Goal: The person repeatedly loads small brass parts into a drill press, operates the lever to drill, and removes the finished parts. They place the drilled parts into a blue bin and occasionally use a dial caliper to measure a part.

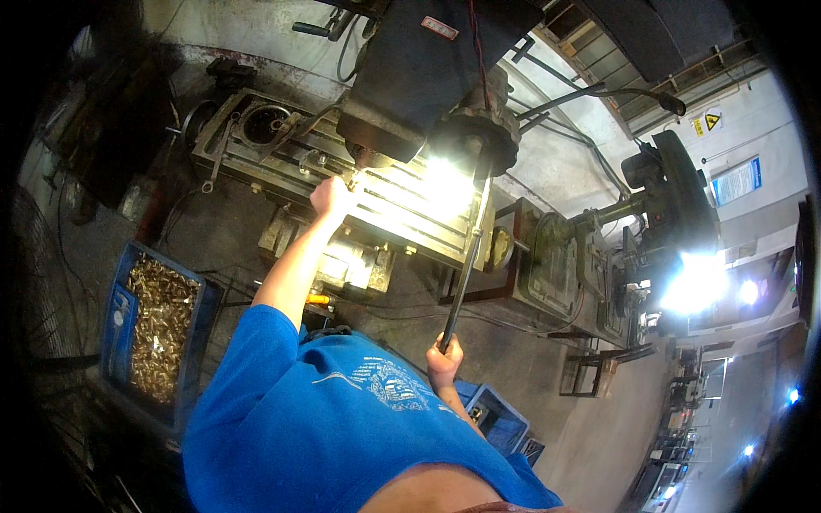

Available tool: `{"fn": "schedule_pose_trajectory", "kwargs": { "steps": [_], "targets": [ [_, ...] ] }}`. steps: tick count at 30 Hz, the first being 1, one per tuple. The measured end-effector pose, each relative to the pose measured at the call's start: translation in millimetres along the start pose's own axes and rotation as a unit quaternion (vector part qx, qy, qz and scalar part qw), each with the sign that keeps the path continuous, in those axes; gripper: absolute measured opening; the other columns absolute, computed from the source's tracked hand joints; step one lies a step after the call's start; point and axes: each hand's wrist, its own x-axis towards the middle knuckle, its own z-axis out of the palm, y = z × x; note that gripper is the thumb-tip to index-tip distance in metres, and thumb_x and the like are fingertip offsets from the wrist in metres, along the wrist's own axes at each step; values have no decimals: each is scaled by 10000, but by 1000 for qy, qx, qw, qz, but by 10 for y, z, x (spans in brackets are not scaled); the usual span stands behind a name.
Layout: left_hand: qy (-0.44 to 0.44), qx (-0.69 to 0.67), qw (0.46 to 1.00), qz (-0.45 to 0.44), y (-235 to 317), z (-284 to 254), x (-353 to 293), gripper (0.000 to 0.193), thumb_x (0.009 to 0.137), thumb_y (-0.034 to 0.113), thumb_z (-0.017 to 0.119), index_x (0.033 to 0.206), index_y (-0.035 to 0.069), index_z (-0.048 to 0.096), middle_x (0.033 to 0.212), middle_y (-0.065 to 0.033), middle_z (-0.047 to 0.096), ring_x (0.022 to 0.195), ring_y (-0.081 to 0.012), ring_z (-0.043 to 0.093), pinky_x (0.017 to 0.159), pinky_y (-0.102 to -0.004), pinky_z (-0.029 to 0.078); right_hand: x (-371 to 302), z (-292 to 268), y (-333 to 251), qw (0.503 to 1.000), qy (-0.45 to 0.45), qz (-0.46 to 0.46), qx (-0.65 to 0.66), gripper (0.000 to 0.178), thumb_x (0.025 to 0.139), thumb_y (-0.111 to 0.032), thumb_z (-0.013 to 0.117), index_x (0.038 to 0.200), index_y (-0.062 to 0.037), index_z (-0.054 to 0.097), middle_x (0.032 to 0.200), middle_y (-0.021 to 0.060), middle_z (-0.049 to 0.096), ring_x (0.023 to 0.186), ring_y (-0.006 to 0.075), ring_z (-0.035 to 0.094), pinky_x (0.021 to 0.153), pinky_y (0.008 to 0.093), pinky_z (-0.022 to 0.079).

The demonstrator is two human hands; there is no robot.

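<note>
Fingers of my right hand (444,366) wrap the lever (464,275), which runs ahead of them: long, likely stiff and weighty, best gripped at its dark near end. Smooth, straight rod. Beyond, a dark, round hub (473,137), metal-looking. Left hand (332,198), ahead and leftward, curled; can't tell on what.

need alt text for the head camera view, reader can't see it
A person's right hand grips a long lever on a workshop machine, the left hand near its brightly lit, slotted metal table. A blue crate of small brass-coloured parts stands at left.
</note>
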Motion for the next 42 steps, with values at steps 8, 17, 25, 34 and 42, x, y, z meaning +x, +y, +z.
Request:
{"fn": "schedule_pose_trajectory", "kwargs": {
  "steps": [8, 17, 25, 34, 42],
  "targets": [
    [23, -8, 1000, 11, -36, 46, 14, 529, 686, 549, 626, 700, 21, 645, 720, -178, 644, 707, -335, 643, 607, -414, 496, 17, -18, 130, 1000, 1, 3, 29, 212, 654, -152, 595, 799, -44, 486, 667, -28, 426, 583, 61, 384, 521, 206, 328],
    [22, -5, 1000, 5, -42, 59, 31, 567, 673, 583, 617, 695, 18, 656, 704, -170, 649, 692, -316, 654, 580, -405, 498, 34, -30, 208, 1000, 3, -8, 22, 156, 680, -117, 586, 782, -49, 489, 657, -31, 438, 575, 57, 395, 522, 199, 334],
    [27, 1, 1000, 8, -24, 42, 19, 582, 674, 598, 608, 696, 19, 653, 703, -168, 649, 684, -313, 653, 572, -402, 499, 33, -36, 160, 1000, -1, -16, -14, 161, 662, -123, 575, 772, -47, 487, 653, -28, 436, 582, 64, 400, 529, 213, 344],
    [19, -3, 1000, 4, -21, 26, 25, 572, 671, 583, 615, 706, 14, 654, 720, -176, 649, 713, -325, 651, 596, -408, 500, 45, -27, 187, 999, 10, -18, -28, 164, 667, -124, 583, 778, -48, 489, 645, -30, 439, 576, 64, 405, 524, 210, 345],
    [19, -9, 1000, 3, -36, 42, 31, 569, 671, 576, 613, 701, 8, 650, 718, -187, 644, 710, -328, 650, 599, -408, 500, 53, -26, 220, 1000, 1, -26, -7, 152, 669, -95, 575, 781, -44, 485, 651, -29, 436, 578, 62, 400, 527, 207, 343]
  ]
}}
